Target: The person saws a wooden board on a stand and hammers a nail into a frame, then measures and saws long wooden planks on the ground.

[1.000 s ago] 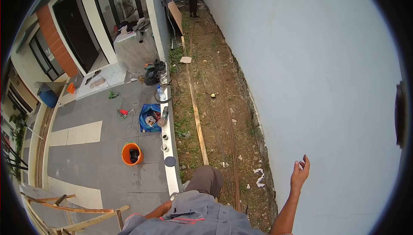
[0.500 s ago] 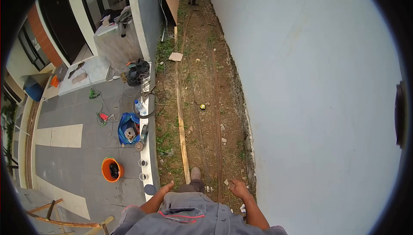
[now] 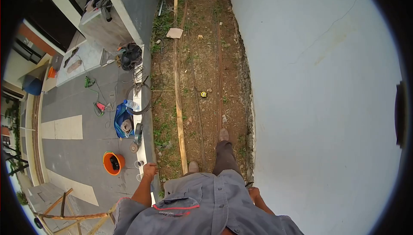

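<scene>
Beside two cups [image 3: 139, 164] hangs the left hand [image 3: 150, 170], near the wall [image 3: 318, 127] the right hand [image 3: 254, 192], either's grip impossible to tell.

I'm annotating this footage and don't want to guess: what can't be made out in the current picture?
All in the head view:
- Left hand: its own back and curled fingers hide the palm.
- Right hand: palm turned from view; anything held is hidden.
- Wooden frame: cut off by the lower edge.
- Shirt lettering: too small and blurred.
</scene>
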Demonstrator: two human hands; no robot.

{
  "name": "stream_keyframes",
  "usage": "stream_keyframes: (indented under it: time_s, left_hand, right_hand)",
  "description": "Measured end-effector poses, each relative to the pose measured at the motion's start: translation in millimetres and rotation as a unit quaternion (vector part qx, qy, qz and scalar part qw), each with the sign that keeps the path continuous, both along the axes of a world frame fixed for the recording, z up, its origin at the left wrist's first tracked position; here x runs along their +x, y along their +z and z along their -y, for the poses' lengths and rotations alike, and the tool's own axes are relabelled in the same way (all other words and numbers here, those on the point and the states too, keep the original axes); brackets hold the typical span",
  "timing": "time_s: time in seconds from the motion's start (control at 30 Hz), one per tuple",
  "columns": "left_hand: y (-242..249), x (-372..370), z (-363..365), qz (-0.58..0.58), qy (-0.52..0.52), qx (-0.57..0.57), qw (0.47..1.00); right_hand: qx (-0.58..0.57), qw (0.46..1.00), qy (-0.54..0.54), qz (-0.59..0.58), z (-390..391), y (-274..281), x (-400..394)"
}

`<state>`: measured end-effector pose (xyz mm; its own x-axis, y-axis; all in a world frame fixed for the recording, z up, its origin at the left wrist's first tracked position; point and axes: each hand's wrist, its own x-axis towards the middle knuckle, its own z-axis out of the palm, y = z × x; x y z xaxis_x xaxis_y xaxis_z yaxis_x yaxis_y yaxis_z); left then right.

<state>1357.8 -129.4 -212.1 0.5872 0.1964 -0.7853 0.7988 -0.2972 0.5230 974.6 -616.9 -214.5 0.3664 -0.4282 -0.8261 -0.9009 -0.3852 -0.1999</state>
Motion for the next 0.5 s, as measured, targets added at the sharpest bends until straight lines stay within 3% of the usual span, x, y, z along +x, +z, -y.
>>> stream_keyframes:
  time_s: [0.03,0.1,0.13,0.17,0.2,0.23,0.27,0.33,0.37,0.4,0.43,0.5]
  left_hand:
    - [-4.9,-17.4,-2.8,-0.015,0.015,0.001,1.0]
    - [-18.3,-37.4,13.7,-0.05,0.08,-0.025,0.995]
    - [-14.8,-47.8,22.5,-0.084,0.125,-0.043,0.988]
    - [-9.3,-55.8,40.5,-0.122,0.107,-0.028,0.986]
    - [-3.8,-63.2,60.1,-0.16,0.09,-0.014,0.983]
    - [-10.8,-64.0,70.8,-0.163,0.093,-0.01,0.982]
    - [-35.0,-66.2,78.8,-0.155,0.165,-0.125,0.966]
    - [-95.0,-89.1,94.4,-0.137,0.314,-0.34,0.876]
    - [-125.8,-82.7,91.4,-0.113,0.114,-0.324,0.932]
    - [-91.9,-67.1,126.4,-0.033,-0.038,-0.085,0.995]
    - [-11.3,-27.8,161.5,-0.072,0.046,-0.144,0.986]
    - [23.0,9.8,185.0,-0.018,-0.097,-0.077,0.992]
  right_hand:
    - [0.047,0.998,-0.031,0.032,27.8,-22.9,25.2]
    - [-0.027,0.991,0.134,-0.013,84.8,-34.1,98.4]
    - [-0.064,0.914,0.287,0.281,139.7,-133.1,73.7]
    - [0.033,0.983,-0.14,0.11,143.2,-63.7,154.3]
    - [0.005,0.977,-0.1,0.188,170.5,-64.0,194.5]
    - [-0.014,0.97,-0.091,0.224,190.5,-27.2,246.2]
    - [0.002,0.96,-0.119,0.253,205.3,15.1,296.3]
    - [-0.028,0.943,-0.094,0.319,242.8,37.9,356.4]
    - [-0.023,0.935,-0.098,0.34,251.7,55.2,381.2]
    - [-0.013,0.935,-0.105,0.34,257.1,64.7,398.7]
    - [-0.006,0.933,-0.113,0.343,260.9,69.3,414.1]
    - [-0.007,0.945,-0.084,0.316,257.2,76.3,440.0]
